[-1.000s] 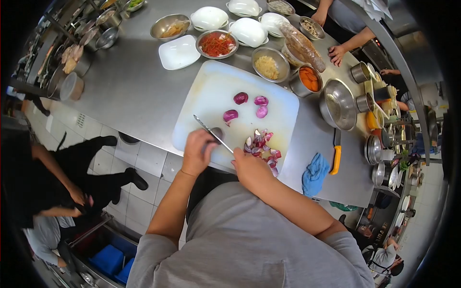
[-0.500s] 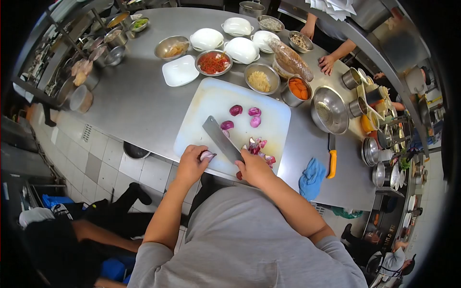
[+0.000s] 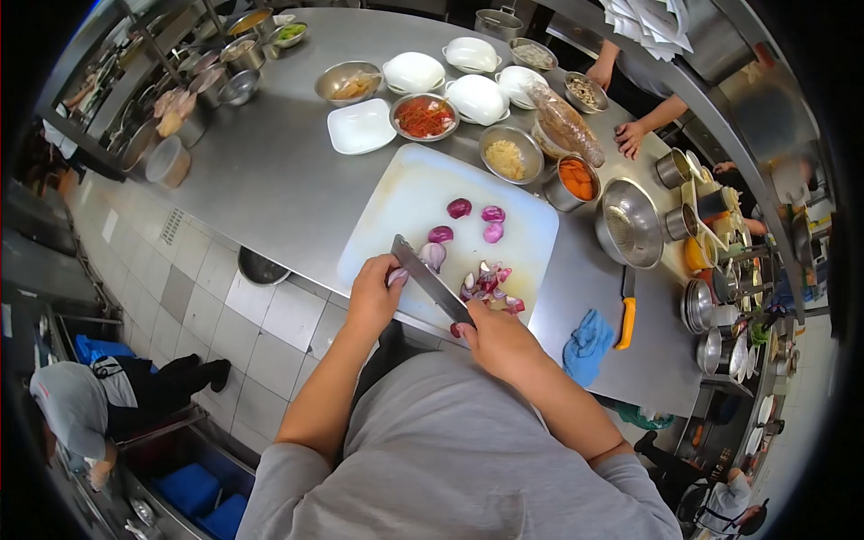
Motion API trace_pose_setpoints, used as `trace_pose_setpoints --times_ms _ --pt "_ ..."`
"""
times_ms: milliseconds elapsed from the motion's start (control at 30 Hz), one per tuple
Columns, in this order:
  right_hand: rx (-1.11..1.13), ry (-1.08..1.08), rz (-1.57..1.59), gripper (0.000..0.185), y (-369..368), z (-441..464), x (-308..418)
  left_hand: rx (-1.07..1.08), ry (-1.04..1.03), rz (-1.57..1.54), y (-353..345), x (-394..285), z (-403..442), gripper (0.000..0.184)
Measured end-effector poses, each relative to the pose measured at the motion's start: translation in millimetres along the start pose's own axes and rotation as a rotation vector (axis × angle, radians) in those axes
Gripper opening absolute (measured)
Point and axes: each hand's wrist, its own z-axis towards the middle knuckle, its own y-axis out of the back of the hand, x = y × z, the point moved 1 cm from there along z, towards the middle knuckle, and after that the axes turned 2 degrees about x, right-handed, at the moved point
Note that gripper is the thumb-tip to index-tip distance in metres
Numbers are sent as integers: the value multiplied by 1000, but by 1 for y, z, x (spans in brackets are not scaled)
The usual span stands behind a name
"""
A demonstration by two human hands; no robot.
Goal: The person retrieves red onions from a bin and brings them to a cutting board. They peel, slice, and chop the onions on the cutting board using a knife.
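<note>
My left hand [image 3: 373,292] is closed around a piece of red onion [image 3: 397,276] at the near left edge of the white cutting board [image 3: 371,241]. In my right hand [image 3: 499,340] is the handle of a cleaver [image 3: 434,286]. Its blade slants up and left, with the far end beside the fingers of my left hand; whether it touches the held onion I cannot tell. Just beyond the blade lies a pale onion piece [image 3: 433,257]. Farther up the board are several purple onion pieces [image 3: 459,208]. A heap of red onion skins and scraps [image 3: 490,282] lies right of the blade.
Bowls of shredded red food [image 3: 424,117] and chopped yellowish food [image 3: 506,159] stand beyond the board, near white dishes [image 3: 479,99]. Right are a steel bowl [image 3: 628,223], an orange-handled knife [image 3: 626,319] and a blue cloth [image 3: 589,346]. Another person's hand [image 3: 630,139] rests on the far counter.
The cleaver's far end has come over to my left hand, and its blade now stands more on edge. The pale onion piece shows more clearly. A person at lower left has changed position.
</note>
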Motion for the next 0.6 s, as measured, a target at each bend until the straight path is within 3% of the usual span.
trace_pose_setpoints --times_ms 233,367,467,533,600 --pt "69 -27 -107 25 -38 43 -2 -27 -34 -7 -2 1 -3 28" --pt "-15 21 -67 25 -48 47 -14 -62 -4 -4 0 0 -11 30" --pt "5 0 -91 25 -45 46 -18 -114 -128 256 15 6 -12 32" --pt "-10 1 -83 25 -48 46 -18 137 -82 188 28 7 -11 29" --pt "-17 14 -75 25 -49 47 -19 222 -139 254 41 -1 -11 27"
